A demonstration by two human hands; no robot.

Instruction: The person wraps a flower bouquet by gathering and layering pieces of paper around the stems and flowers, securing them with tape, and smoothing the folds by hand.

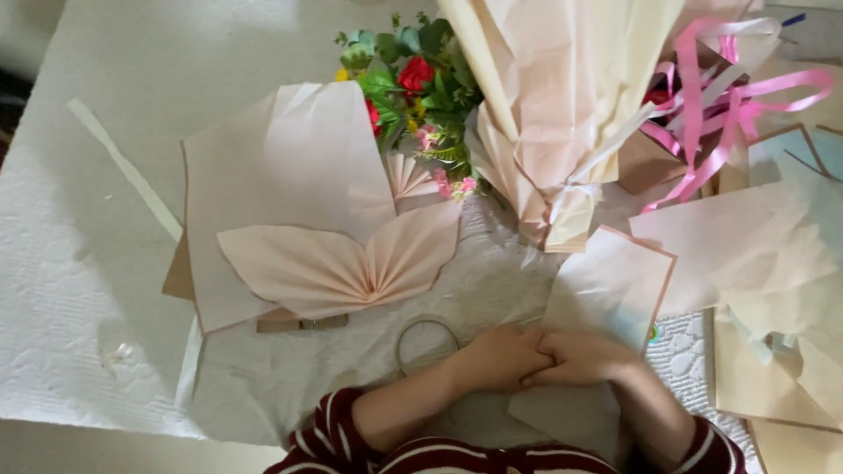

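I see both hands at the near edge of the table, pressed down on one pale folded sheet (606,298). My left hand (502,355) lies knuckles up with fingers curled closed, and my right hand (581,358) meets it fingertip to fingertip, fingers likewise bent and flat against the paper; neither grips anything that I can make out. The sheet runs away from my fingers toward the far right, its long axis slanting that way, with the right hand sitting more fully on it. Just left of the left hand a thin ring of tape (426,338) lies flat on the white cloth (79,290). Farther left rests a pleated pink paper fan (342,263) on larger pink sheets. Toward the far edge stand a small bunch of flowers (413,88), a cream wrapped bouquet (553,105) and, at the far right corner, loops of pink ribbon (720,105).
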